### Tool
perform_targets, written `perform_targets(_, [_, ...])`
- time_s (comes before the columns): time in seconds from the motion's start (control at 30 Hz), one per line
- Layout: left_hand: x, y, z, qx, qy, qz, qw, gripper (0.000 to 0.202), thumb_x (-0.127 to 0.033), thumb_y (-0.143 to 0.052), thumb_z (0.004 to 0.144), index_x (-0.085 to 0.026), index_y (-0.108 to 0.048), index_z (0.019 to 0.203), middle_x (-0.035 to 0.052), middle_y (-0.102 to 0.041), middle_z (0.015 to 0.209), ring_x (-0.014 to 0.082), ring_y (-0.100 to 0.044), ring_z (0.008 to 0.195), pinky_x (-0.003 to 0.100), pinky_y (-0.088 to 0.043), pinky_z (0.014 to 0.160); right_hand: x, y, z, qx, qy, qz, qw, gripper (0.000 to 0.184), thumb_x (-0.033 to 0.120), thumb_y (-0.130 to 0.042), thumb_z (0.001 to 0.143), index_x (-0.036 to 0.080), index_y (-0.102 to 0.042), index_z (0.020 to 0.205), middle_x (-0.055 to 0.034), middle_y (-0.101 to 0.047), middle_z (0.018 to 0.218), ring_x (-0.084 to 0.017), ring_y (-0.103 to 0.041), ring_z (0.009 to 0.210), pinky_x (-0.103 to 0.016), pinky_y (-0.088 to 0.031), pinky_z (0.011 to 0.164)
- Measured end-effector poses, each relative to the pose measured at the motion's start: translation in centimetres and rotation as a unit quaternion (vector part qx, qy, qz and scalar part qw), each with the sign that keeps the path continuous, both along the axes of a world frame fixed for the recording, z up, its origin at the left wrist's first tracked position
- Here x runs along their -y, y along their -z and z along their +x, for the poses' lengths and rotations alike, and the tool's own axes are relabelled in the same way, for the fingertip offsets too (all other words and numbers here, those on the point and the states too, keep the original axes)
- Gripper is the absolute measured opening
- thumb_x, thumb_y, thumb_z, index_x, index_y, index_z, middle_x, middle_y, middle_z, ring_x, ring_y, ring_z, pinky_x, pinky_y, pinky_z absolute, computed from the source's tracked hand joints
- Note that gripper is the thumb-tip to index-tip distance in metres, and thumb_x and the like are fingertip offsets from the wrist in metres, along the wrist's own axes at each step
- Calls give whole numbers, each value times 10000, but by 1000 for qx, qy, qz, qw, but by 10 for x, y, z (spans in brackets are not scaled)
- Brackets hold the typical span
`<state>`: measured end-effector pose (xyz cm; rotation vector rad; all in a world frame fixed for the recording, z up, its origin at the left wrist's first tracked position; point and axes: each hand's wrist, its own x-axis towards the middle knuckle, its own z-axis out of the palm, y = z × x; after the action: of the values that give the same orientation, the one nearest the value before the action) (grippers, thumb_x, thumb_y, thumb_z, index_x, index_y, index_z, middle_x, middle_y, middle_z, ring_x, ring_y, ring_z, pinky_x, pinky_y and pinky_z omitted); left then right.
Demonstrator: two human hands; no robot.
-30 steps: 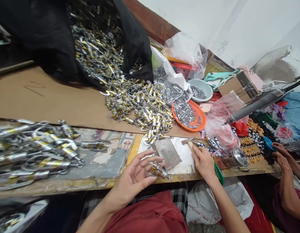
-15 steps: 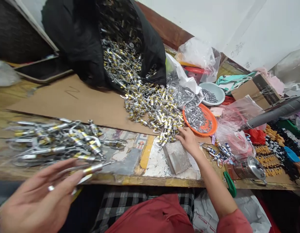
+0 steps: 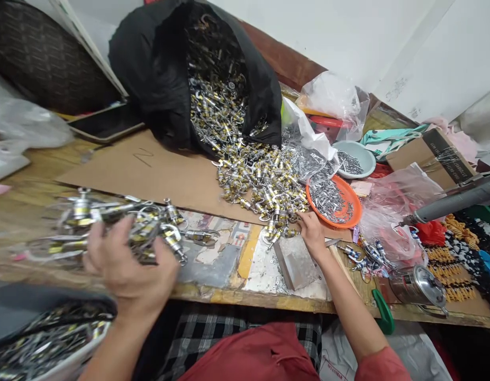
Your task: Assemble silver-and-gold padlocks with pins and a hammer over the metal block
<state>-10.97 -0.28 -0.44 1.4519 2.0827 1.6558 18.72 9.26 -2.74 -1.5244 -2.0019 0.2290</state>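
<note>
My left hand (image 3: 129,264), blurred, reaches over a heap of silver metal clasps with yellow bands (image 3: 169,211) at the left of the bench. Its fingers and thumb are spread, and nothing shows between them. My right hand (image 3: 313,233) rests at the front of a larger pile of similar clasps (image 3: 264,174), just behind a grey metal block (image 3: 296,262). The right fingers are drawn together at the pile's edge; what they pinch, if anything, is hidden.
The larger pile spills from a black bag (image 3: 150,69) onto cardboard (image 3: 169,177). An orange dish (image 3: 355,200) and a pale blue bowl (image 3: 368,159) hold small metal parts. A grey tool (image 3: 455,203) juts in from the right, above a metal mug (image 3: 414,286). Below left stands a container of metal pieces (image 3: 66,352).
My left hand has let go of a yellow-banded clasp and moved up and right over the left heap. The view has turned left, showing the container below. My right hand stays by the block.
</note>
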Motion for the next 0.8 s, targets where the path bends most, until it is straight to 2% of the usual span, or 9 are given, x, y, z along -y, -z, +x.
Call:
perform_targets(0.1, [-7, 0, 26, -126, 57, 60, 989, 504, -112, -659, 704, -144, -517, 1187, 139, -553, 1253, 350, -337, 1295, 499, -222, 1081, 2, -4, 5, -25, 21, 24, 999, 305, 169, -398, 877, 186, -630, 1072, -64, -534, 855, -186, -541, 817, -297, -461, 724])
perform_targets(0.17, [-12, -4, 46, -81, 123, 50, 988, 404, -140, -658, 717, -172, -572, 1110, 131, -583, 1201, 329, -416, 1239, 472, -265, 1069, 5, -11, 9, -44, 28, 40, 998, 281, 181, -405, 881, 194, -648, 1020, -57, -530, 836, -179, -543, 808, -303, -473, 728])
perform_targets(0.27, [-18, -13, 74, 87, 196, -2, 977, 287, -210, -662, 731, -225, -615, 1014, 80, -648, 1022, 261, -574, 1024, 412, -379, 988, 17, -28, 12, -64, 24, 60, 996, 247, 191, -431, 880, 210, -660, 970, -49, -546, 834, -169, -555, 799, -302, -485, 724])
perform_targets(0.33, [-20, -19, 90, 226, 275, -60, 932, 321, -282, -648, 746, -212, -590, 1054, 60, -660, 910, 222, -621, 863, 372, -473, 861, 30, -41, 9, -78, -7, 74, 994, 229, 190, -449, 879, 214, -665, 951, -49, -561, 848, -167, -562, 813, -305, -486, 732])
perform_targets(0.4, [-21, -24, 105, 351, 342, -118, 863, 473, -334, -669, 720, -194, -526, 1149, 50, -658, 888, 201, -633, 783, 343, -516, 755, 45, -52, 2, -97, -61, 77, 990, 224, 182, -453, 884, 214, -665, 947, -50, -570, 856, -162, -566, 819, -302, -486, 730])
perform_targets(0.5, [-22, -27, 119, 440, 379, -163, 797, 577, -355, -727, 650, -198, -521, 1165, 28, -667, 855, 177, -638, 674, 309, -529, 650, 65, -61, -11, -116, -139, 47, 982, 233, 189, -434, 899, 217, -660, 950, -47, -584, 852, -148, -573, 798, -281, -493, 695])
perform_targets(0.6, [-21, -25, 123, 428, 382, -174, 800, 347, -344, -743, 632, -187, -660, 929, 7, -675, 657, 180, -628, 612, 281, -517, 614, 81, -63, -19, -125, -171, 18, 977, 214, 226, -444, 909, 212, -653, 954, -41, -608, 830, -139, -584, 776, -263, -501, 683])
perform_targets(0.7, [-19, -20, 122, 373, 367, -181, 833, 249, -331, -744, 623, -201, -706, 832, 33, -723, 732, 202, -649, 656, 291, -519, 650, 92, -63, -13, -119, -167, 36, 978, 184, 224, -485, 897, 203, -638, 998, -50, -630, 868, -144, -599, 812, -269, -507, 713])
perform_targets(0.8, [-18, -16, 123, 264, 343, -154, 888, 245, -343, -710, 650, -216, -723, 859, 59, -735, 909, 233, -660, 800, 330, -506, 773, 104, -58, 17, -57, -43, 157, 985, 229, 165, -535, 863, 211, -603, 1077, -70, -620, 967, -174, -594, 907, -327, -496, 794])
